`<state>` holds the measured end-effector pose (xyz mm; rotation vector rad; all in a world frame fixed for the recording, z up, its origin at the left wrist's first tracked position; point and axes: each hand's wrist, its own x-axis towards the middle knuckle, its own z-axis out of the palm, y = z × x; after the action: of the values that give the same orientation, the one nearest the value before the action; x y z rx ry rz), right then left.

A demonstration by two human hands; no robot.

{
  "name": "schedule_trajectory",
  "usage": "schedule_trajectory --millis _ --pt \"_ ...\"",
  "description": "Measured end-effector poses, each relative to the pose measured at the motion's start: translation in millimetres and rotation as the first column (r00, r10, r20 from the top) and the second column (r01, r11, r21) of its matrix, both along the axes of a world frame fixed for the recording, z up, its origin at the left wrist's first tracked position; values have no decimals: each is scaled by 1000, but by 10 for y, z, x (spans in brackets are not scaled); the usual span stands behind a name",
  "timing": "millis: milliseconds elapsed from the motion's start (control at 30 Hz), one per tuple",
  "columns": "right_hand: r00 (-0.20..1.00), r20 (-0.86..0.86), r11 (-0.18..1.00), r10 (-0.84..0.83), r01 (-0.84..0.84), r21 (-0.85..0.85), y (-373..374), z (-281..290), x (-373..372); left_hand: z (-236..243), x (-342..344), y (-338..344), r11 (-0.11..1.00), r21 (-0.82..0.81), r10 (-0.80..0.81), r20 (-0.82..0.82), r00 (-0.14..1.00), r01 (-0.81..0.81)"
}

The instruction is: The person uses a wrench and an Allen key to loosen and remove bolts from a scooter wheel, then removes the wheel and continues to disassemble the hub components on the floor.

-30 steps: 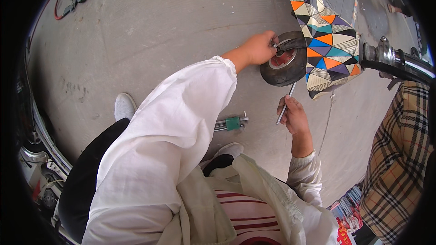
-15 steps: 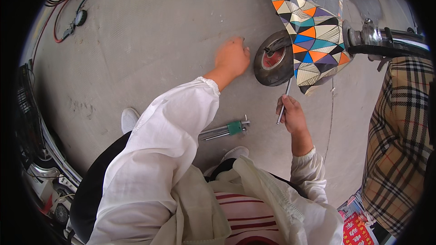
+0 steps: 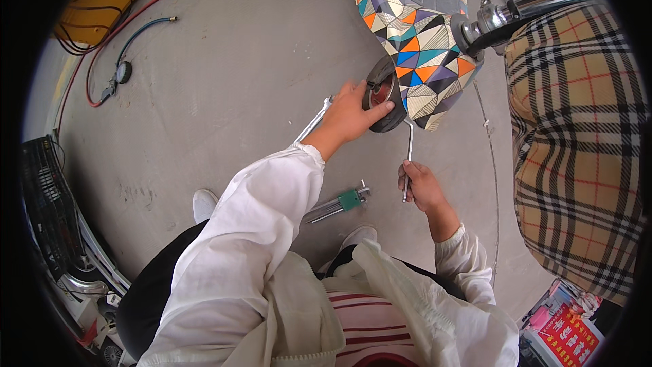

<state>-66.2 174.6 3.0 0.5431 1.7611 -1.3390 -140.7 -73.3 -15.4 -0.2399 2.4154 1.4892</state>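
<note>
Wheel: small black rubber wheel with a red hub [image 3: 388,121], below the scooter body patterned in multicoloured triangles [image 3: 435,58]; well in from the left edge of the grey floor [image 3: 231,88].
Left hand: left hand [image 3: 350,113] touches the wheel, thumb across the tyre; other fingertips are partly hidden, so whether it grasps cannot be told.
Right hand: right hand [image 3: 424,187] grasps the slim, bent chrome tool [image 3: 411,143]; its tip reaches the scooter body's lower edge, contact unclear.
Silver wrench: long silver metal wrench [image 3: 312,121] partly behind the left wrist; held or lying, cannot be told.
Key set: steel keys in a green holder [image 3: 350,199], on the floor nearer the person's feet.
Slip risk: a poorly seated tip could slip under load, scraping the tyre or knuckles.
Roll risk: a loose hold could let the wheel turn, nipping the left thumb.
</note>
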Motion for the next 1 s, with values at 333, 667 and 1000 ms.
schedule_trajectory --millis 333,667,1000 --pt "988 32 987 153 -154 52 169 -248 410 64 -121 -40 977 -153 -143 48 989 148" --pt "659 -217 572 720 -385 725 574 -295 647 -626 589 -300 926 26 373 102 922 -377" --pt "226 -193 252 955 -269 930 -1404 1121 -464 -1645 1051 -970 816 -329 550 190 813 -475"
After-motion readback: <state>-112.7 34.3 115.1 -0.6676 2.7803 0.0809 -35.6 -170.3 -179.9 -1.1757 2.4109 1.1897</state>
